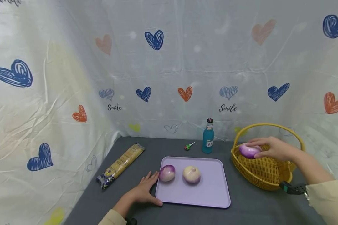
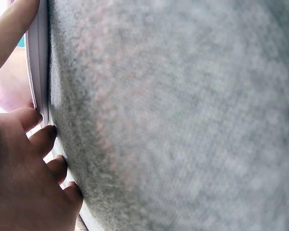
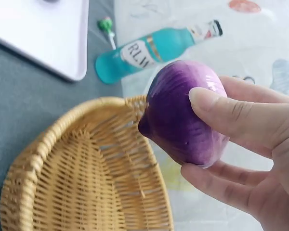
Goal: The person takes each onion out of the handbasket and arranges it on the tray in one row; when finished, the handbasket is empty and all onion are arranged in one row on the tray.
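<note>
My right hand [image 1: 273, 148] grips a purple onion [image 3: 185, 113] between thumb and fingers, above the yellow wicker basket [image 1: 259, 170]. In the right wrist view the inside of the basket shows only bare weave. My left hand [image 1: 143, 190] lies with spread fingers at the left edge of the lilac tray [image 1: 208, 190], thumb near its front left corner. On that tray sit a purple-and-white onion [image 1: 167, 173], close to the left fingertips, and a paler onion [image 1: 191, 174] to its right. The left wrist view shows the left hand [image 2: 29, 163] against the tray rim [image 2: 37, 62].
Behind the tray stands a blue bottle [image 1: 208, 137], with a small green-and-red lollipop [image 1: 189, 146] to its left. A long yellow packet [image 1: 120, 165] lies at the left table edge. The basket's tall handle [image 1: 266, 124] arches over the right arm. A heart-print curtain [image 1: 169, 68] hangs behind.
</note>
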### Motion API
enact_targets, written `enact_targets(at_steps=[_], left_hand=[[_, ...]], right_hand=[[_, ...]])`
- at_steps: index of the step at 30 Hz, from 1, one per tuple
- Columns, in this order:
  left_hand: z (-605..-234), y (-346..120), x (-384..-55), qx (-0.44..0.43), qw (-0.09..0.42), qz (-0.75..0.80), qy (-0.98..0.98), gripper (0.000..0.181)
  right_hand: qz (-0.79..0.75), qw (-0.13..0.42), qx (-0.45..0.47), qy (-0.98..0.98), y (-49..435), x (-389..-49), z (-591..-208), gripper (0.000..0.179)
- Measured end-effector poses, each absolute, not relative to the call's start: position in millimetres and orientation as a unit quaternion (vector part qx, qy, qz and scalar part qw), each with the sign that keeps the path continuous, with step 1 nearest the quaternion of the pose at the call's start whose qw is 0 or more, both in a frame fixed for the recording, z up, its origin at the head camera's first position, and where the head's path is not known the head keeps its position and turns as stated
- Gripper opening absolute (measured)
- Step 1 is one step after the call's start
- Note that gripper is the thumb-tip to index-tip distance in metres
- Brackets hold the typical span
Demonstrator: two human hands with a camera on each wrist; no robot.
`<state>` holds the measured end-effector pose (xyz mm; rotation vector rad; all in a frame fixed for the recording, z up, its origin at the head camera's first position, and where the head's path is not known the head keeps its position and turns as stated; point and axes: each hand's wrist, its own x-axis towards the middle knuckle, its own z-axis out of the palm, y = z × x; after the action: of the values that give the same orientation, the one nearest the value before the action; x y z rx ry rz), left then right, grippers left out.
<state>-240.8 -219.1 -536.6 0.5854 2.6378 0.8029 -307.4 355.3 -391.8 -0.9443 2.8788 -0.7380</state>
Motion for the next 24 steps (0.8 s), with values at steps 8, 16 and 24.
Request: enact_targets(at_steps=[8,16,24], left_hand=[[-539,-219,-244,0.202,0.160,0.275,0.926,0.123],[-537,-217,-242,0.201,0.160,0.277,0.926,0.122],[-537,-218,-241,0.207,0.151,0.279,0.926,0.124]], right_hand=[[-0.253,0.006,-0.315,0.915,339,-308,-397,0.047],[-0.290,0.036,-0.307,0.906,317,-306,-406,0.049],[-0.297,0.028,-0.324,0.898,293,-306,-423,0.050]])
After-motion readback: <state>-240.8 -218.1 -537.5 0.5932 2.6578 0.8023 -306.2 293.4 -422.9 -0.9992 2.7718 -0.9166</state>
